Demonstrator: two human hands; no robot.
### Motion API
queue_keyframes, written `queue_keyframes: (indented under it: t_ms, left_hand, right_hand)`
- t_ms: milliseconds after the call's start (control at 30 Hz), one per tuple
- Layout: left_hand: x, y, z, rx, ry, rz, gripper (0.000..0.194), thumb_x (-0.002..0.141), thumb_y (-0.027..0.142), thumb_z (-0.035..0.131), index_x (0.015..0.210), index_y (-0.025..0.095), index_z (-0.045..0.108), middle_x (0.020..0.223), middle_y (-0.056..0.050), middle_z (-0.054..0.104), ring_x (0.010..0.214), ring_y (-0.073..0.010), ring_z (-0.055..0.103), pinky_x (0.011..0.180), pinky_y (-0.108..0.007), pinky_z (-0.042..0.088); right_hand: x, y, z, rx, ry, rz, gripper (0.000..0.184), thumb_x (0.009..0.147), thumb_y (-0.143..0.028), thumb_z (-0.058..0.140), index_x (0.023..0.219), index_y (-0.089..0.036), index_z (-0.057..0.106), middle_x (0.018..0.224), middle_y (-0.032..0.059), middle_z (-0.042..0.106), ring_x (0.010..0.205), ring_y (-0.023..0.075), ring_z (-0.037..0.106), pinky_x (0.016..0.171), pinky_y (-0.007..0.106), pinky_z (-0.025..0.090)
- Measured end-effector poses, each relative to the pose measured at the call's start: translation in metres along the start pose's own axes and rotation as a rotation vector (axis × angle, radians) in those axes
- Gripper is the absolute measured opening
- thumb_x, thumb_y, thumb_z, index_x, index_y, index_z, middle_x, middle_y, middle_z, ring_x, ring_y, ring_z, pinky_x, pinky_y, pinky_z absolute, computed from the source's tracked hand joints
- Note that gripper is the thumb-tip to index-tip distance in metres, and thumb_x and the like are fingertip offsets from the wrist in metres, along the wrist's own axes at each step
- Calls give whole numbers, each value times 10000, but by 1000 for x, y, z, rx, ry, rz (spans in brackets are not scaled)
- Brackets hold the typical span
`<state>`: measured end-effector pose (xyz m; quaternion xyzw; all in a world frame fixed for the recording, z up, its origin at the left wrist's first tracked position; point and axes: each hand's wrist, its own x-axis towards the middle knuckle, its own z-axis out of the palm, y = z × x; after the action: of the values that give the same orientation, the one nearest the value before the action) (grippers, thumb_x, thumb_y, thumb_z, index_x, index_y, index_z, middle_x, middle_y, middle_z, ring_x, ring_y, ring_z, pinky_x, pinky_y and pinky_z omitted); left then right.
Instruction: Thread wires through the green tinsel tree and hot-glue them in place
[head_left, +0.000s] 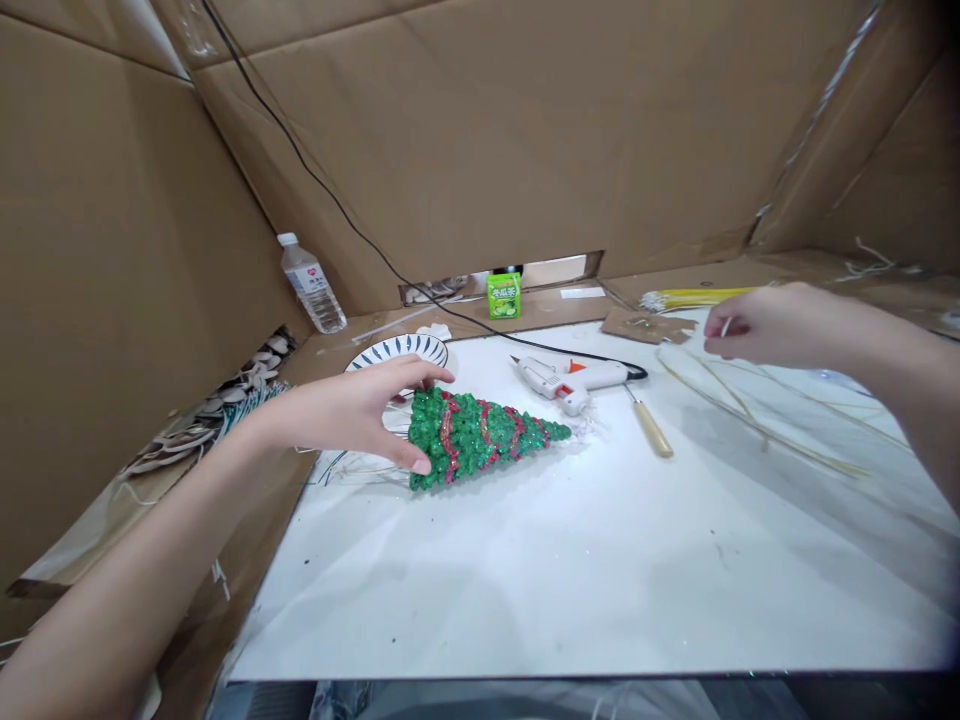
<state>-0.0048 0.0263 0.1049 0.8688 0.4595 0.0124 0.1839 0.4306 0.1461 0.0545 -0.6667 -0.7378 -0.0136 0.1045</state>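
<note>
A green glittery miniature Christmas tree (480, 437) with red garland bands lies on its side on the white board, its tip pointing right. My left hand (367, 410) grips the wide base, thumb on the near edge and fingers over the far edge. Thin wires stick out to the left from beneath that hand. At the right my right hand (772, 325) is raised above the board, its fingers closed in a pinch. A small pale bit shows between the fingertips, too small to name. Below that hand lie long thin yellowish strands (750, 410).
Behind the tree lie a white glue gun (555, 378) with a black cord and a wooden-handled tool (651, 428). A patterned plate (397, 350) is partly behind my left hand. A water bottle (313, 287) and green drink carton (504, 297) stand by the cardboard walls (465, 140).
</note>
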Motion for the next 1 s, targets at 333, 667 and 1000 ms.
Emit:
queue_keyframes:
  t_ms: [333,667,1000]
  left_hand:
    - [3,14,6,155,43,-16,753,627,491,690,1286,317,370,1276,-59,404,1028,-250,501,788,-323,462]
    - [1,13,1,112,47,36,801,643,540,667,1333,332,317,1392,-60,344,1198,-289,416,947,-379,425]
    - [-2,-1,-11,42,122,-63,472,816,501,496,1242,304,443,1326,-10,489,1170,-210,477,978,-353,412]
  right_hand:
    - [-51,-68,-30,603,757,-74,341,868,-426,404,1126,-219,490,880,103,619,612,128,565,516,255,432]
    - [-73,-124,-20,1444,242,-243,110,822,-317,559,893,-244,517,748,-13,535,611,110,568,468,230,458]
    - [-93,-144,-12,1429,205,-376,71,858,-300,516,918,-266,534,788,-18,554,718,129,599,503,262,544]
